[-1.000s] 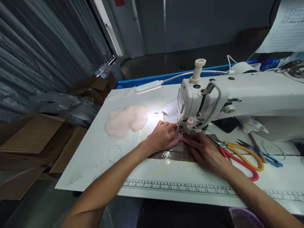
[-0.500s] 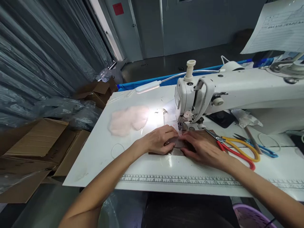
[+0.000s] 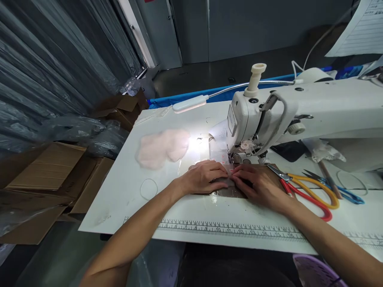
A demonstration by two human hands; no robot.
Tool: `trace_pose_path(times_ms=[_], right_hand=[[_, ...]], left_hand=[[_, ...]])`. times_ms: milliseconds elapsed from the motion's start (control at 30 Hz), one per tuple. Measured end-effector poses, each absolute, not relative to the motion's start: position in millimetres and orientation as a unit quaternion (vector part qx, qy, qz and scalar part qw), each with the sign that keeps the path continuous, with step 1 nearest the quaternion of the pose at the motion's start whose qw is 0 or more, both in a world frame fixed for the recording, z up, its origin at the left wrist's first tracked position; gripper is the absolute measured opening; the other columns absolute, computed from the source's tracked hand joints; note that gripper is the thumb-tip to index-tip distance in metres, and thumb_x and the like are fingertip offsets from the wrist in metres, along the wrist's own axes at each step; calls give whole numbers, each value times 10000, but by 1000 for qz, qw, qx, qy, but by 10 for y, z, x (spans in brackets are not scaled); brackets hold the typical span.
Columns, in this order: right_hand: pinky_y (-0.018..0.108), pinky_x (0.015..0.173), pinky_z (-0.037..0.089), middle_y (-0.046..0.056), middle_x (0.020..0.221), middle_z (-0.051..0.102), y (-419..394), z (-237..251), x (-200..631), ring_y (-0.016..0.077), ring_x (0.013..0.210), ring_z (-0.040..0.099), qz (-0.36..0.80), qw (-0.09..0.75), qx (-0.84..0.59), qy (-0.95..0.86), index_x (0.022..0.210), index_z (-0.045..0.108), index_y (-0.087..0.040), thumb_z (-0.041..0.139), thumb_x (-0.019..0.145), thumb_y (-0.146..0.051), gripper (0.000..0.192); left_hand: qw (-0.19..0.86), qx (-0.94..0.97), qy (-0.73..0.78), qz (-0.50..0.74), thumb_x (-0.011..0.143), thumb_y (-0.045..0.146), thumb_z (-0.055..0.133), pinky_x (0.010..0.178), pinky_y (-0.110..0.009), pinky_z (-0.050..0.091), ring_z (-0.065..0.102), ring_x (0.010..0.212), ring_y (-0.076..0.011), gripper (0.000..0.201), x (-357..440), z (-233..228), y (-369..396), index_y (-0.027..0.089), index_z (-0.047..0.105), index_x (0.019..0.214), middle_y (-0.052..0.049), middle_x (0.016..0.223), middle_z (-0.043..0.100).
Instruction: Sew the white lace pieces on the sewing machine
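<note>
- Brown glossy material (image 3: pixel 227 192) is lying flat on the white table (image 3: pixel 125 191), just in front of the needle area of the sewing machine (image 3: pixel 269 115), and is pressed down by both hands
- Left hand (image 3: pixel 206 177) and right hand (image 3: pixel 259 185) are laid palm-down side by side, fingertips nearly touching over a small pinkish piece held at the brown material's far edge; nothing is gripped, the fingers are only pressing
- Fingertips are placed very near the presser foot, so a finger could be caught by the needle if the piece were fed too far with the hands in this position
- Slippery-looking surface could let the small piece shift under uneven pressure, so a crooked seam is judged possible
- Glare from the lamp (image 3: pixel 190 104) falls on the work, and the seam line could be misread because of it
- Scissors with red and yellow handles (image 3: pixel 308 191) are lying just beside the right wrist, blades towards the machine; they could be knocked by a sideways move of the forearm
- Pale pink fabric (image 3: pixel 161 147) is lying well apart to the left and is not at risk
</note>
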State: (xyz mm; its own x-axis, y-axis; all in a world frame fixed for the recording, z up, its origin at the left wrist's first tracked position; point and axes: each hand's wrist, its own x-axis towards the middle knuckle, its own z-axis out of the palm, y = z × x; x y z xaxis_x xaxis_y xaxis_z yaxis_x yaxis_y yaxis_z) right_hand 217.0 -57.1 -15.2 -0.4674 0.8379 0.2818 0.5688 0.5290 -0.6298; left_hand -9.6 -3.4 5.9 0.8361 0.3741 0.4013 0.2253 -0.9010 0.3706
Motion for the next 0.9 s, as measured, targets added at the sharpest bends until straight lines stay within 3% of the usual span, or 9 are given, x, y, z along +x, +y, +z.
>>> trace_pose_path(times_ms=[133,333,467,567,733,833,900], right_hand=[[392,839,548,91,1028,639,-575,-148,2146,218,932,632,235,294,-441,-815,960,652,-191,462,964,-304,221],[351,815,548,58,996,678,-546,-80,2195,204,897,660,272,352,-460,-769,977,646,-204,482,914,-235,179],[372,880,522,60,1082,655,-576,-33,2212,217,982,634,294,313,-444,-786,1111,609,-209,533,831,-188,291],[377,888,509,73,1100,637,-593,-25,2185,223,1004,614,279,299,-432,-804,1095,603,-204,598,833,-258,268],[338,720,512,51,922,671,-558,-38,2237,189,790,633,237,346,-500,-758,989,637,-207,483,905,-252,181],[356,780,506,61,987,666,-548,-58,2302,200,860,631,219,319,-475,-791,989,662,-210,458,889,-195,228],[374,806,503,74,1053,648,-555,-75,2315,212,905,618,206,281,-445,-825,1091,661,-219,449,896,-190,290]], left_hand=[[102,959,147,221,921,360,597,799,-316,539,655,900,-168,242,-84,70,-58,157,669,1032,-68,1022,707],[41,957,159,238,949,300,548,714,-300,530,639,786,-144,211,-65,36,-72,160,679,860,-55,968,712],[49,956,162,238,959,264,519,721,-298,534,636,773,-135,200,-58,17,-71,151,668,890,-54,947,710],[52,951,174,252,956,249,515,705,-286,532,642,775,-132,184,-40,2,-86,148,660,903,-45,903,710],[26,944,159,289,916,229,576,646,-286,510,638,736,-132,114,-11,-11,-107,163,664,884,-41,923,716],[39,924,180,336,894,198,592,653,-293,505,648,760,-143,92,-14,13,-97,160,653,836,-55,910,714],[51,908,195,368,878,187,605,677,-308,511,656,794,-157,79,-18,35,-88,156,640,814,-68,915,713]])
